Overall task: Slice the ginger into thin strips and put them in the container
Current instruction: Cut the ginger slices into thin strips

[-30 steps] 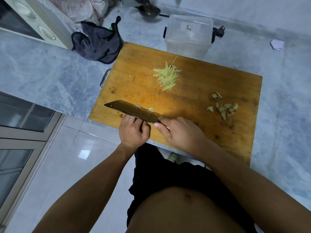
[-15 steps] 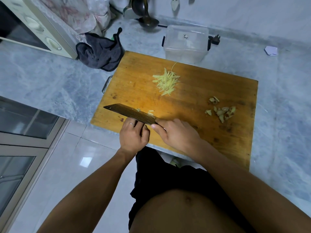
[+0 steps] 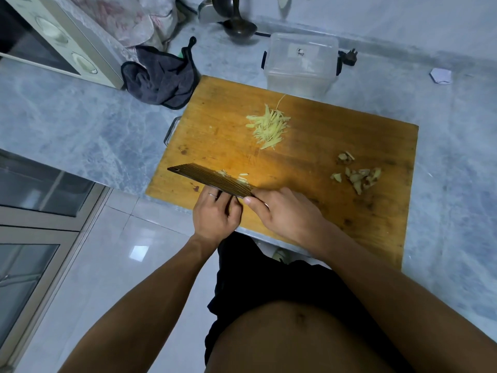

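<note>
Ginger piece (image 3: 243, 178) behind cleaver (image 3: 212, 180) in right hand (image 3: 285, 214); left hand (image 3: 215, 216) curled beside.

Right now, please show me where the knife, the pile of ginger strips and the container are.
knife (image 3: 212, 180): head view, middle of the blade.
ginger strips (image 3: 269, 127): head view, centre of the pile.
container (image 3: 301, 63): head view, its clear wall.
</note>
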The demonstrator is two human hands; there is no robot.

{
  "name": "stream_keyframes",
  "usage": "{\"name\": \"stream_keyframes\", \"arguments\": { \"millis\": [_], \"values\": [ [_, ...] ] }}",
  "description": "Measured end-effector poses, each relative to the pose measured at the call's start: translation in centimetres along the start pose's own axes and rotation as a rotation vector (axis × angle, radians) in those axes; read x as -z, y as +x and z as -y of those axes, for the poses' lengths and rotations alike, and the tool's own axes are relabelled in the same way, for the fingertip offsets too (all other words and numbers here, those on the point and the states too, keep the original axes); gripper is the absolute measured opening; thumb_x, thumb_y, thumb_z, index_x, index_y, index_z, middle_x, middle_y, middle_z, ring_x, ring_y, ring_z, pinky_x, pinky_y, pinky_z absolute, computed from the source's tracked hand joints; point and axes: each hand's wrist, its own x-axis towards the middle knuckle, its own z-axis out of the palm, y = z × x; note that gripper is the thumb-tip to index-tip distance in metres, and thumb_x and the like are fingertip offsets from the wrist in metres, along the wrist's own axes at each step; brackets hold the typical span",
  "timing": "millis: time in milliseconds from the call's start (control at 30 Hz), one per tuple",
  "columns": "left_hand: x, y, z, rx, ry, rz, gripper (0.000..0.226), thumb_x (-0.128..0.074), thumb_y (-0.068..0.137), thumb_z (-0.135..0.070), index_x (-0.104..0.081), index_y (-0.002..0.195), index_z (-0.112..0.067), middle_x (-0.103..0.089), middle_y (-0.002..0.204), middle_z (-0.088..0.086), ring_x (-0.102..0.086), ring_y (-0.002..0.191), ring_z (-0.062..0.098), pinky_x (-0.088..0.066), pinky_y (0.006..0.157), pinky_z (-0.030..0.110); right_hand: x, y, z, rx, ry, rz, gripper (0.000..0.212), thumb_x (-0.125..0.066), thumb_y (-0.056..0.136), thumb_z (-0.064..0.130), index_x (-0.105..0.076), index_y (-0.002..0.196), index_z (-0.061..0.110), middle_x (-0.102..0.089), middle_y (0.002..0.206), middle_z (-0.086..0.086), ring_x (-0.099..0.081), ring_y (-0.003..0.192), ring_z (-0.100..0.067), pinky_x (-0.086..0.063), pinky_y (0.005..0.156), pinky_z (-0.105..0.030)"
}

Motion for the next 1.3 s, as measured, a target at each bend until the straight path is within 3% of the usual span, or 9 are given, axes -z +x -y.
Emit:
{"name": "stream_keyframes", "arguments": {
  "millis": [300,400,633,733,1067,1300],
  "values": [
    [-0.4,-0.2,0.2,0.002,0.000,-0.035,0.023,-0.055,0.085,-0.023,-0.071,0.080,-0.006,-0.068,0.085,0.013,-0.057,0.081,0.031,-0.043,0.061,0.032,-0.9,0.9,0.2,0.022,-0.055,0.018,0.049,-0.026,0.103,0.054,-0.057,0.115,0.018,-0.067,0.095,-0.012,-0.063,0.092,-0.039,-0.034,0.062,-0.036],
    [-0.3,-0.2,0.4,0.016,0.001,-0.027,0.021,-0.056,0.084,-0.022,-0.069,0.076,-0.007,-0.065,0.078,0.012,-0.057,0.074,0.033,-0.045,0.058,0.032,-1.0,0.9,0.4,0.027,-0.084,0.014,0.052,-0.025,0.103,0.055,-0.057,0.121,0.018,-0.068,0.099,-0.013,-0.063,0.095,-0.039,-0.039,0.065,-0.039],
    [0.1,0.2,0.3,-0.066,-0.006,-0.030,0.019,-0.060,0.081,-0.009,-0.072,0.094,-0.003,-0.067,0.103,0.018,-0.056,0.095,0.038,-0.048,0.081,0.038,-0.2,0.5,0.5,0.003,-0.001,-0.008,0.047,-0.028,0.102,0.056,-0.060,0.111,0.022,-0.067,0.096,-0.010,-0.062,0.092,-0.039,-0.044,0.066,-0.038],
    [-0.1,0.0,0.4,-0.059,-0.001,-0.028,0.023,-0.058,0.082,-0.012,-0.073,0.096,-0.002,-0.067,0.105,0.020,-0.055,0.098,0.038,-0.048,0.085,0.040,-0.3,0.0,0.5,0.008,0.000,-0.013,0.047,-0.029,0.103,0.056,-0.060,0.110,0.022,-0.067,0.095,-0.010,-0.063,0.090,-0.039,-0.038,0.063,-0.035],
    [-0.1,0.3,0.1,-0.033,-0.028,-0.043,0.019,-0.059,0.080,-0.008,-0.072,0.093,-0.003,-0.067,0.103,0.016,-0.056,0.094,0.037,-0.048,0.079,0.037,0.1,0.2,0.6,0.014,0.016,-0.008,0.046,-0.030,0.105,0.050,-0.064,0.113,0.020,-0.068,0.093,-0.008,-0.063,0.090,-0.036,-0.037,0.063,-0.034],
    [-0.3,0.1,0.1,-0.029,-0.025,-0.062,0.016,-0.056,0.082,-0.013,-0.069,0.082,-0.003,-0.067,0.090,0.016,-0.056,0.086,0.035,-0.047,0.072,0.036,-0.6,1.0,0.7,0.029,-0.031,0.010,0.047,-0.029,0.104,0.052,-0.060,0.111,0.017,-0.067,0.091,-0.011,-0.063,0.086,-0.038,-0.034,0.059,-0.034]
  ]
}}
